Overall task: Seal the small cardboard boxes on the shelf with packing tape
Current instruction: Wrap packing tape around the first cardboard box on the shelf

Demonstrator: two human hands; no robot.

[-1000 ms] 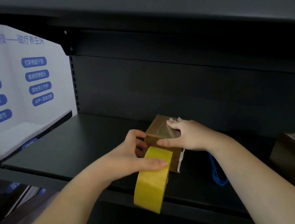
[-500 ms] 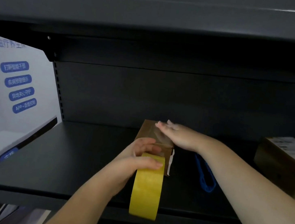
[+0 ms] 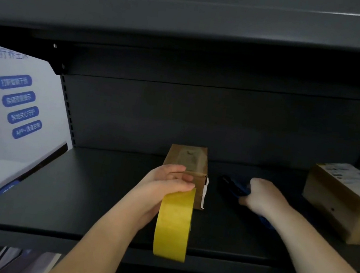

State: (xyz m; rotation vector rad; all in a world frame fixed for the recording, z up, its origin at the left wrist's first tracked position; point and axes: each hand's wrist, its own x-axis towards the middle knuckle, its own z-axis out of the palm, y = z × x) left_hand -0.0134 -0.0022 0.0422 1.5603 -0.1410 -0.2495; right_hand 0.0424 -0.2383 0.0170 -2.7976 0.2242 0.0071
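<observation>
left hand [image 3: 168,182] grips the tape roll [image 3: 173,224] against the small box [image 3: 188,163], anchoring the strip, while right hand [image 3: 263,197] closes on the blue cutter [image 3: 235,188] beside the box, likely to cut it

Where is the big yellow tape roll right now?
In the head view the yellow tape roll hangs at the shelf's front edge, held by the left hand, just in front of the small box.
</observation>
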